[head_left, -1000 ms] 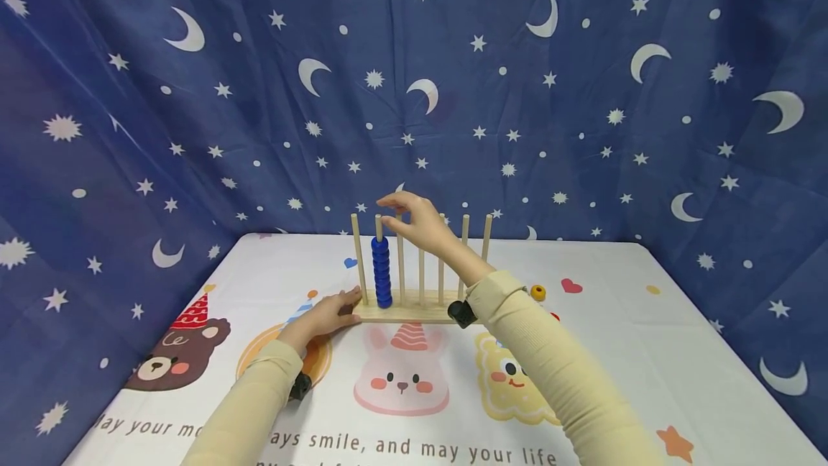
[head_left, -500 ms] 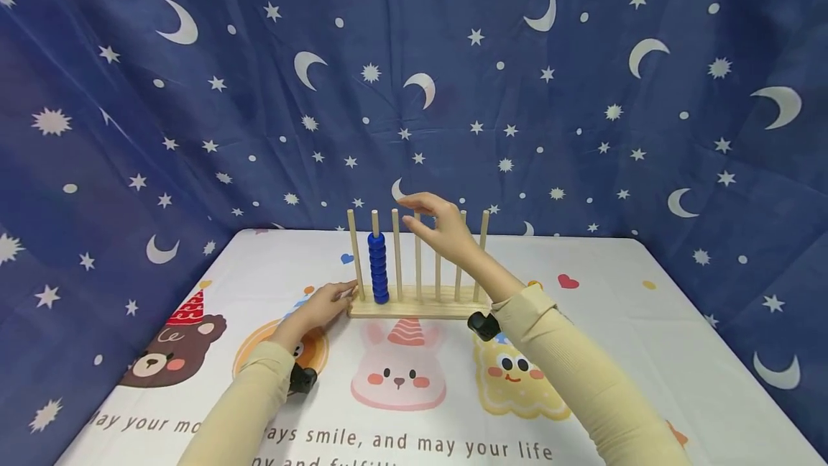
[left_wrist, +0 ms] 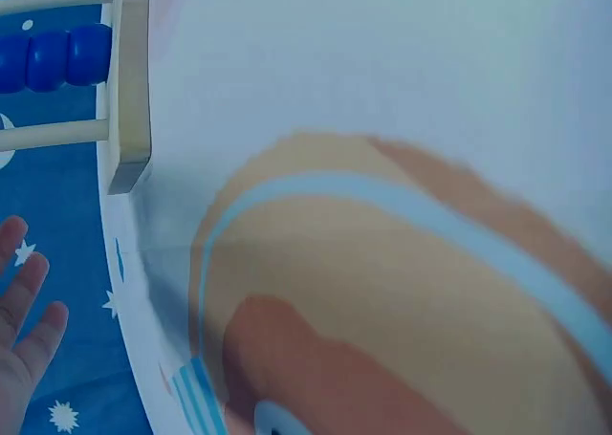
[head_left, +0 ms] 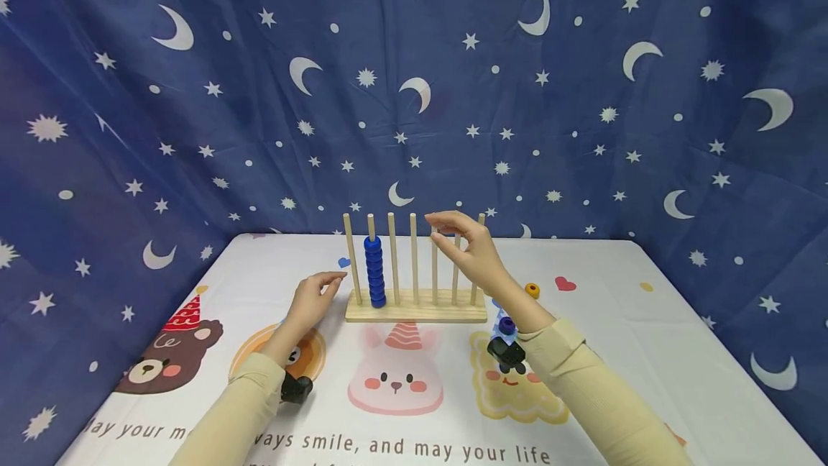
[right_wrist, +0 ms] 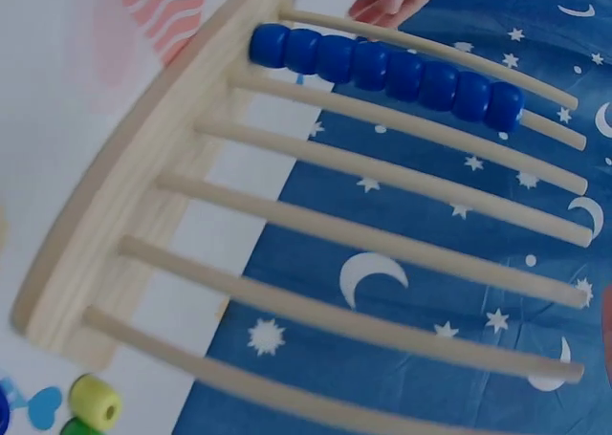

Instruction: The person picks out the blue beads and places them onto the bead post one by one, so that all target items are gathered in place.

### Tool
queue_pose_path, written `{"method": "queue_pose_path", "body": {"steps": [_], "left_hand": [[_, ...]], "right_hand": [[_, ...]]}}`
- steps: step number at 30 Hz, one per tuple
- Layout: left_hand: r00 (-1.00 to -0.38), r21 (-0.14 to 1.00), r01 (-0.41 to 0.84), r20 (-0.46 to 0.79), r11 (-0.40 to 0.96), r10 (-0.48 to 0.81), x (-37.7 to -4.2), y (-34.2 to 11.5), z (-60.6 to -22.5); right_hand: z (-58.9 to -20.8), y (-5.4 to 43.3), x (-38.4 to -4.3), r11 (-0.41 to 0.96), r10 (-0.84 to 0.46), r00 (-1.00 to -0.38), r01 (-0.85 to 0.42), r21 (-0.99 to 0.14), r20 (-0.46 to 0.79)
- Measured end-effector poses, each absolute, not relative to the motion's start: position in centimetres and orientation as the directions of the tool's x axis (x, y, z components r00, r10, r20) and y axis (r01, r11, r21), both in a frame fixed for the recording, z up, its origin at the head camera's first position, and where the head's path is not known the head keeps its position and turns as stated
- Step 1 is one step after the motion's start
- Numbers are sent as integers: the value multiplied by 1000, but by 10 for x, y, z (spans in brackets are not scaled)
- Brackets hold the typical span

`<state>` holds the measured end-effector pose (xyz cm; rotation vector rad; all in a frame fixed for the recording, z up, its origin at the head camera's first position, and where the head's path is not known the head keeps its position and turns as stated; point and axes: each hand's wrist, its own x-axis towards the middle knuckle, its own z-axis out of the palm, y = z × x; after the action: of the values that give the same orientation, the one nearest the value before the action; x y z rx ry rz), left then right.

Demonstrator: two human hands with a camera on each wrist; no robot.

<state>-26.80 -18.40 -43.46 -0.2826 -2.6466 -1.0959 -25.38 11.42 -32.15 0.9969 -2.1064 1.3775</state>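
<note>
A wooden bead rack (head_left: 415,316) with several upright pegs stands on the table. Blue beads (head_left: 374,272) are stacked on its second peg from the left, and the other pegs carry none. My right hand (head_left: 475,254) is raised near the pegs on the rack's right half, thumb and fingers apart with nothing seen between them. Beside the rack's left end, my left hand (head_left: 313,300) is off the base and holds nothing. Its spread fingers (left_wrist: 40,339) show at the edge of the left wrist view. The right wrist view shows the bead stack (right_wrist: 387,72) along its peg.
An orange-yellow bead (head_left: 532,290) and a dark blue bead (head_left: 507,325) lie right of the rack. In the right wrist view, a yellow-green bead (right_wrist: 95,402) and a green bead (right_wrist: 82,426) lie near the base. A starry blue curtain (head_left: 414,92) hangs behind the printed tablecloth (head_left: 614,351).
My right hand has moved right, away from the blue beads' peg and across the rack. My left hand has let go of the base's left end and drawn slightly left.
</note>
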Motion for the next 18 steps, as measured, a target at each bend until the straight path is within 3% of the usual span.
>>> {"method": "queue_pose_path", "body": {"steps": [10, 18], "left_hand": [[-930, 599, 314, 351, 737, 112, -254, -192, -430], [-921, 552, 345, 355, 759, 160, -241, -198, -433]], "right_hand": [[-343, 135, -246, 330, -316, -558, -823, -463, 767], [-360, 154, -240, 350, -308, -560, -818, -456, 769]]}}
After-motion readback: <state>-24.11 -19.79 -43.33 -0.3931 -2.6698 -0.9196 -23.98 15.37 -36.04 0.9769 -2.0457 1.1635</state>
